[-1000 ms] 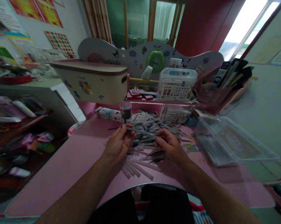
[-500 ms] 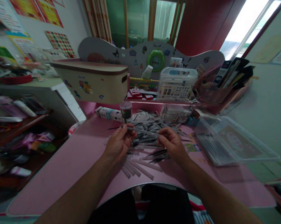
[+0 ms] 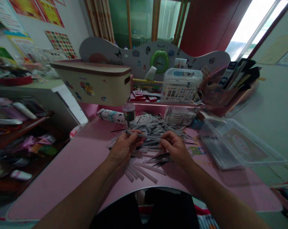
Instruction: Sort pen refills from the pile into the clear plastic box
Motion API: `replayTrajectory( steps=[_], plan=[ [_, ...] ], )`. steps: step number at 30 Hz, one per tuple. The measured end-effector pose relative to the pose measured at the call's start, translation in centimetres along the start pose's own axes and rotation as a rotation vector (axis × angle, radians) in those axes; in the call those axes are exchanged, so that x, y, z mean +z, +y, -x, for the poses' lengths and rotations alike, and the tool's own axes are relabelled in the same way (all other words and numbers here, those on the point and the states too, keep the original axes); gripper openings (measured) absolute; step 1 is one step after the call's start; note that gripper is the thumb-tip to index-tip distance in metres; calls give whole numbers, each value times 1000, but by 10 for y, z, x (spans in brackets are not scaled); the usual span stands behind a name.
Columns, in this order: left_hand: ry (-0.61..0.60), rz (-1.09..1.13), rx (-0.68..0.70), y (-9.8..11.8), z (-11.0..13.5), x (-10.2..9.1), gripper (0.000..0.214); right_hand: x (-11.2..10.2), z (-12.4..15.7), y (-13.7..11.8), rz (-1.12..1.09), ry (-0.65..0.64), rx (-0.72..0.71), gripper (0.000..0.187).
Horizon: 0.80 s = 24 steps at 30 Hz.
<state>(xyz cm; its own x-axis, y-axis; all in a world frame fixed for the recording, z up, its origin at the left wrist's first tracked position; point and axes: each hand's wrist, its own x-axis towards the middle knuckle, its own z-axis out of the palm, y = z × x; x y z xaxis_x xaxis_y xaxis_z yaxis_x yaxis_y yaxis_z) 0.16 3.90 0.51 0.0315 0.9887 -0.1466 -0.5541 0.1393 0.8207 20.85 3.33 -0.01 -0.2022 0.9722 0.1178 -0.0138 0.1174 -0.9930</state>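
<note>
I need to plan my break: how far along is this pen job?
Done: a row of pens lies lined up in the clear box at the right. In hand: the left hand and right hand pinch one slim pen between them. Left: probably most of it, judging by the big loose pile and the clear tubes near the left wrist.

Bare pink desk (image 3: 69, 165) lies open leftward (pen pile (image 3: 153, 127) and clear box (image 3: 251, 146) crowd ahead and right).
</note>
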Motion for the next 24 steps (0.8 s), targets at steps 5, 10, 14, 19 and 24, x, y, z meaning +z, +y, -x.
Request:
replayTrajectory(
  steps=[5,10,14,19,24],
  plan=[
    [-6,-8,2,-3,-1,0,14,0,-1,0,-8,-23,6,24],
    [-12,1,40,-3,0,0,17,1,1,1,-35,-33,-12,23],
    [-21,-27,57,-3,0,0,26,0,-1,4,4,-59,6,25],
    [-17,-146,100,-2,3,3,33,-1,-3,4,234,-131,-17,22],
    [-104,-350,137,1,10,9,31,3,0,0,312,-256,-14,19]
  ],
)
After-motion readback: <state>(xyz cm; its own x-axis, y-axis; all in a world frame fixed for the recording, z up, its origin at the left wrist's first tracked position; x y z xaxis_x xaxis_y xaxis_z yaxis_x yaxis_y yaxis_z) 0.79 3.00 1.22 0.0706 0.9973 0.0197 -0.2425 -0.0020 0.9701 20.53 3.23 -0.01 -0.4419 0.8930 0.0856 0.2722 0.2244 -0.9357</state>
